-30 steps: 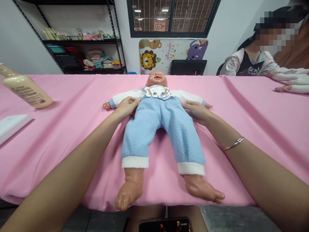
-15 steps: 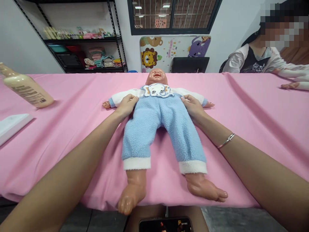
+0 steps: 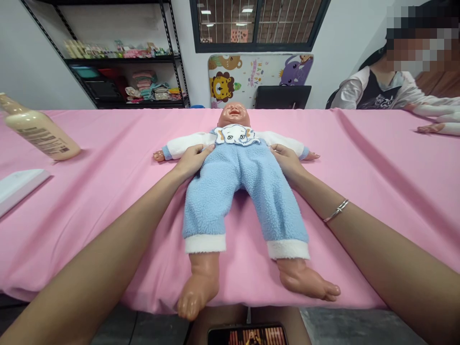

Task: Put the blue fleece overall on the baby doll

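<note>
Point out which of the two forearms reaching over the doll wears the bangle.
The right forearm: a thin metal bangle circles it just above the wrist, while the left forearm is bare.

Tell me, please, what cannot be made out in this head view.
Bottle: top cut off by the left edge; label print too small.
White item: cut off by the left edge, so its kind is unclear.
Phone: cut off by the bottom edge.
Doll: waist sides hidden by the left hand and right hand.
Shelf items: too small.
</note>
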A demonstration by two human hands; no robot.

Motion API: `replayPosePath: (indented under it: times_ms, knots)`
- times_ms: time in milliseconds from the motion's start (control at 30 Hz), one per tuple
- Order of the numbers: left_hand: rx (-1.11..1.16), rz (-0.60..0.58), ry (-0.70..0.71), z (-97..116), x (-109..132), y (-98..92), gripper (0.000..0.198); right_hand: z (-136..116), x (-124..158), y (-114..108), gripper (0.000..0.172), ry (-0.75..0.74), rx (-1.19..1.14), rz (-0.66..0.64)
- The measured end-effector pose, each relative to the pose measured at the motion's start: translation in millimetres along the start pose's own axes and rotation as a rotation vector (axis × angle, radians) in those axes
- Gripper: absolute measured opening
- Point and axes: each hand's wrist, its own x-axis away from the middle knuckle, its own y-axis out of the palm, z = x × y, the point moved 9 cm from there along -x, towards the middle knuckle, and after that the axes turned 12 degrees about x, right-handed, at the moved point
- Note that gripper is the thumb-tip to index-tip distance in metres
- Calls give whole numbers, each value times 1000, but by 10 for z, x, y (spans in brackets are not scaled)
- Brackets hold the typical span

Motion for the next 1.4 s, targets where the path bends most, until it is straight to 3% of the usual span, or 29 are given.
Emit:
replayPosePath:
  times_ms: [633, 933, 1100, 1200, 1267, 1333, 1400]
  knots:
    - [-27, 10, 48, -39, -48, -25, 35, -28, 40, -47, 22, 41, -26, 21]
    - [38, 32, 53, -39, -55, -43, 37, -127, 98, -47, 43, 109, 44, 1]
    - [169, 159, 22, -79, -66, -139, 41, -114, 111, -51, 47, 122, 42, 0]
    - [414, 331, -105, -211, -34, -239, 30, -101, 112, -50, 50, 133, 32, 17]
    - [584, 366, -260, -346, 6, -191, 21, -89, 90, -41, 53, 137, 20, 26]
    - [672, 283, -381, -422, 26, -58, 18, -67, 46, -25, 57, 135, 6, 19]
    - [715, 117, -392, -398, 16, 96, 19, -40, -4, -31, 62, 121, 6, 15]
